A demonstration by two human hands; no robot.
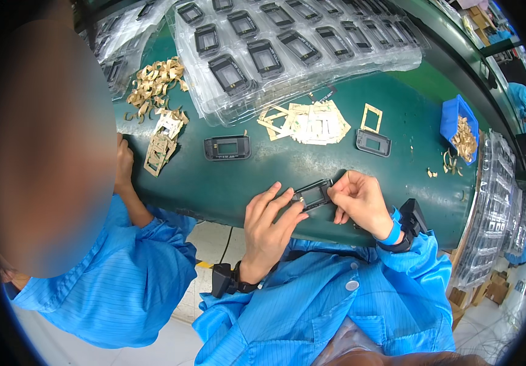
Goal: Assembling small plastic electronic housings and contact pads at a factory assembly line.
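Note:
A black plastic housing [313, 196] with a rectangular window lies tilted between my hands near the table's front edge. My left hand [266, 229] has its thumb and fingertips on the housing's left end, the other fingers stretched out. At its right end, my right hand [360, 200] is closed in a pinch on the rim; whether the fingertips also hold something thin is hidden. Farther off to the left sits another black housing [227, 157]. To the right lies a third housing [385, 148], with a cream rectangular paper frame [365, 116] touching its far edge.
Clear plastic trays [214, 110] of black housings cover the back. Cream paper frames [318, 125] lie in a heap mid-table. At left are more frames [160, 149] and curled scraps [153, 82]. A blue bin [451, 116] of scraps stands right. A co-worker's hand [124, 161] rests at left.

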